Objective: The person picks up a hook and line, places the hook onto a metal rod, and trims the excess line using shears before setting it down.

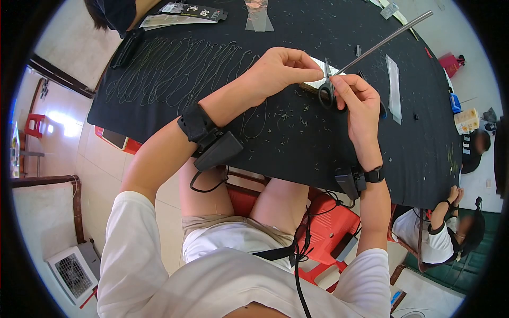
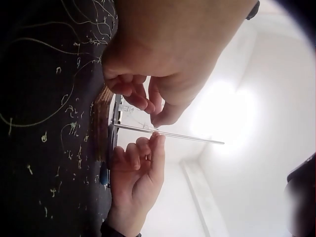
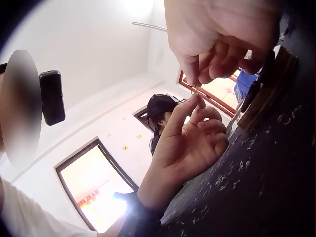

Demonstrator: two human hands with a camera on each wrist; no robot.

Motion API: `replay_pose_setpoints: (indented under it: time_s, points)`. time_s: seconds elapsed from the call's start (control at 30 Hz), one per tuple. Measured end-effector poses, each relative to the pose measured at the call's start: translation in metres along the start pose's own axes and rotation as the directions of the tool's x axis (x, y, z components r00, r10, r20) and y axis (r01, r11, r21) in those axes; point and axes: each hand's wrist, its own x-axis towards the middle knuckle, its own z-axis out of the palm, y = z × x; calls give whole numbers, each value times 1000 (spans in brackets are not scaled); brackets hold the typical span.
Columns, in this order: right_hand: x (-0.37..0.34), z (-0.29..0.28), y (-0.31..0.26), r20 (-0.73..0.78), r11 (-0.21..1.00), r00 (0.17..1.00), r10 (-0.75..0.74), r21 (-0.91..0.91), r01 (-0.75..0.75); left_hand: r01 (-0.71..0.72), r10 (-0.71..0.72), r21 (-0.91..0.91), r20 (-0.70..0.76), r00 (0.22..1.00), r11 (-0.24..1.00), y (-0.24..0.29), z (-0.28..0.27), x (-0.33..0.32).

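Note:
My left hand [image 1: 283, 71] and my right hand [image 1: 360, 103] meet fingertip to fingertip above the table. Between thumb and forefinger, each pinches a fine line [image 3: 195, 91]; it is too thin to follow far. Just below them is a wooden block [image 2: 102, 116] with a white top. A thin metal rod [image 1: 387, 41] slants up from the block, passing close behind the fingertips in the left wrist view. Scissors [image 1: 326, 96] with dark handles overlap the block, partly hidden by my right hand.
Many looped thin lines [image 1: 175, 69] lie in rows at left on the black tablecloth [image 1: 297, 143]. Short clippings [image 1: 289, 114] are scattered near me. A clear strip [image 1: 393, 87] lies at right, packaging [image 1: 185, 13] at the back left. Other people sit around the table.

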Motion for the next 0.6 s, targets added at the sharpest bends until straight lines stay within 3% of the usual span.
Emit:
replay_pose_setpoints:
  time_s: [0.6]
  points:
    - [0,-1,1,-29,1000,999,13,-16,-14,1,-1,21,30,1000,1000,0,1,0]
